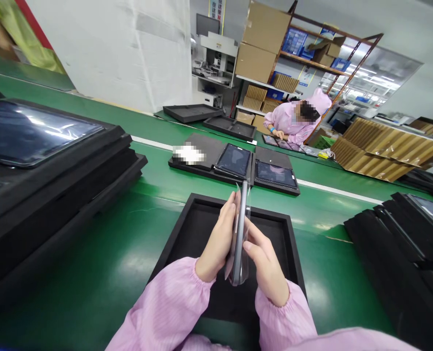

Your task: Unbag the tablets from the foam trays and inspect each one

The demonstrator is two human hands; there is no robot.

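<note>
The sign (220, 9) at the back shows "在这里", its top cut off.

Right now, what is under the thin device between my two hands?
Below the thin device is a black tray, its dark floor and raised rim partly showing. The device, left hand, right hand and pink sleeves cover other parts, which cannot be seen.

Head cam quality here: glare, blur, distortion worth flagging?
Head view: bright glare streaks on the large tablet at left; softer reflections on the green bench; pixelation over a white patch on the far tray; scene leans, with wide-angle stretch towards the edges; left hand, right hand and the slim device between them look fairly sharp.
</note>
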